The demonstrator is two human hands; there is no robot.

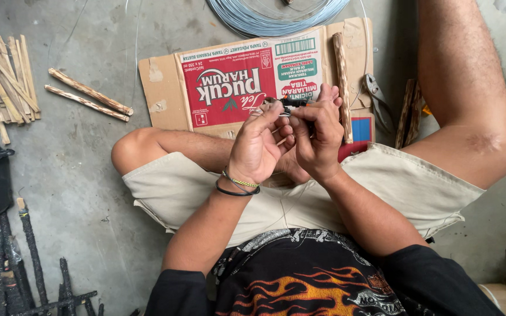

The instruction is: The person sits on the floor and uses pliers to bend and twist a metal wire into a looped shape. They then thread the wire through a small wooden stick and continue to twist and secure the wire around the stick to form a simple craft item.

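I sit on a concrete floor with both hands raised together over my lap. My left hand (257,143), with two bracelets at the wrist, pinches a thin grey wire (265,108) near its fingertips. My right hand (317,137) is closed around a small dark tool or piece (293,103) that the wire meets; what it is exactly I cannot tell. The hands touch each other. Below them lies a flattened cardboard box (229,88) with a red printed panel.
A patterned wooden stick (342,82) lies on the cardboard, pliers (377,93) beside it. A coil of grey wire (276,14) sits at the top. Two patterned sticks (89,96) and a bundle of pale splints (4,76) lie left. Blackened sticks (13,269) fill the bottom left.
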